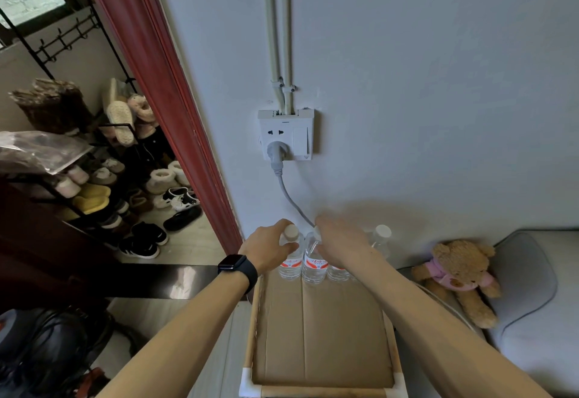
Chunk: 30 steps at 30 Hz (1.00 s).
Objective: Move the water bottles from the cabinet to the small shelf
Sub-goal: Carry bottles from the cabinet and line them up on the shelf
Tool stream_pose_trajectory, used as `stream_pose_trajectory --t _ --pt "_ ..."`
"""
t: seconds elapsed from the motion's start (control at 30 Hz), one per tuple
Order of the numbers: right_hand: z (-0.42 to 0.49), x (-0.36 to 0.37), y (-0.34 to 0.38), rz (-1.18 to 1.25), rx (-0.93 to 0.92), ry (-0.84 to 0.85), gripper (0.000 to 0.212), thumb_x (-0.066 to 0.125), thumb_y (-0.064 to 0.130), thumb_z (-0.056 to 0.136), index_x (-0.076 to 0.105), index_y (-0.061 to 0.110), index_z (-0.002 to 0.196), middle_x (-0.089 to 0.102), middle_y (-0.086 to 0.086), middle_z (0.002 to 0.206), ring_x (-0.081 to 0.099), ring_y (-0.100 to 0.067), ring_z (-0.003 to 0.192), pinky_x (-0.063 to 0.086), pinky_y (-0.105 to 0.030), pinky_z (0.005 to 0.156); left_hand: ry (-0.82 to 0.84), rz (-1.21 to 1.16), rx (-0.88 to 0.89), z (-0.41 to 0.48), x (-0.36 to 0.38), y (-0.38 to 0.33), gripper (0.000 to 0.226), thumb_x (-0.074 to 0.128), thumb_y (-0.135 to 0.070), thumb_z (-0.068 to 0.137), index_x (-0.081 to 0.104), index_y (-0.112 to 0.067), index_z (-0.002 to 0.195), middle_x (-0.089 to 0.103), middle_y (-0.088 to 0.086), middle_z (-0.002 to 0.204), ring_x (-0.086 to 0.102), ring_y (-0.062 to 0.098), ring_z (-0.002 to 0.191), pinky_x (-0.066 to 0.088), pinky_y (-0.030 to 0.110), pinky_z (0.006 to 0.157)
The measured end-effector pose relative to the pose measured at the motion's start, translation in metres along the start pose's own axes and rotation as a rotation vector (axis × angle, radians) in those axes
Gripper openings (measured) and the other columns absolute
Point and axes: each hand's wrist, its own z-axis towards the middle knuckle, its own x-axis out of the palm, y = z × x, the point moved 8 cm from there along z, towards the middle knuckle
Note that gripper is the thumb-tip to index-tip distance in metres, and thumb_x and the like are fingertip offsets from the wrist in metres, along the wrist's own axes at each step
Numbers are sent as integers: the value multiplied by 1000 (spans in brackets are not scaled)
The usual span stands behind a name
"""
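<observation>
Four water bottles stand in a row at the far end of the small shelf (pixel 255 319), close to the wall, on a sheet of cardboard (pixel 319 328) that covers the shelf top. The left hand (pixel 269 249), with a black watch (pixel 236 266) on its wrist, holds the first bottle (pixel 291 267) at the left end of the row. Its grip is closed around the neck just under the white cap, with the thumb in front. The right hand (pixel 341 241) is blurred and lies over the cap of the second bottle (pixel 314 267); I cannot tell if its grip is closed on the bottle or only near it. The third bottle (pixel 338 272) is mostly hidden under the right forearm. The fourth bottle (pixel 380 236) stands free at the right end. A grey cable (pixel 288 194) runs from the wall socket (pixel 285 134) down behind the bottles. A teddy bear (pixel 460 275) sits to the right of the shelf, and a shoe rack (pixel 103 178) stands beyond the red door frame (pixel 156 68) on the left.
</observation>
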Motion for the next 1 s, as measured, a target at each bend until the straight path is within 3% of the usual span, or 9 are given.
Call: stream_pose_trajectory --t 0.2,0.53,1.0 --pt "2 10 1 -12 18 3 41 53 9 88 41 15 127 61 -11 111 59 -34 101 45 -37 72 -12 27 -2 -2 -1 -1 37 61 -42 91 52 -26 123 68 5 104 63 24 89 54 37 75" --pt "-2 13 -1 -30 9 -46 37 51 16 93 38 14 127 62 -10 103 59 -32 88 39 -35 64 5 44 4 1 2 -7 37 61 -35 93 50 -21 125 68 8 107 63 26 91 55 41 80" --pt "-6 15 0 -13 41 -32 44 48 13 92 32 14 133 60 -11 102 53 -29 78 41 -36 63 31 58 -15 3 2 -8 38 61 -34 94 49 -18 127 66 10 112 63 28 96 54 41 84"
